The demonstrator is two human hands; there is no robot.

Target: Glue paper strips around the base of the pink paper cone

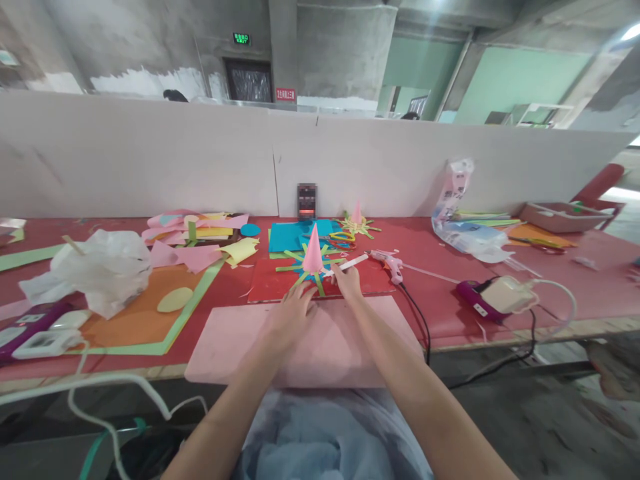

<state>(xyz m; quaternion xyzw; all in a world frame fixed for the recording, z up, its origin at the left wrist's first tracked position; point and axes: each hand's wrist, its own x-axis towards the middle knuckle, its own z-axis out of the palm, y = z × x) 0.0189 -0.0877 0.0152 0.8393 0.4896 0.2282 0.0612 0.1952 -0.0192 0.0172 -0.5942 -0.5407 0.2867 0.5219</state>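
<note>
A pink paper cone [313, 252] stands upright on a blue paper piece [302, 275] from which green paper strips [287, 269] spread like rays. It rests on a red sheet [265, 279] in front of me. My left hand [299, 301] lies at its near left side, fingers stretched out by the green strips. My right hand [347, 280] is at the near right side, its fingers closed on a thin white strip [356, 261] that slants between the cone's base and the tip of a pink glue gun [389, 264]. The fingertips are small and partly hidden.
Behind are blue sheets [285, 237], scissors [342, 238] and another pink cone [357, 215]. A crumpled white bag [107, 267] and paper scraps lie left. At right are a power strip [480, 301], a plastic package [467, 233] and a basket [565, 217]. The glue gun's cord [419, 313] hangs over the edge.
</note>
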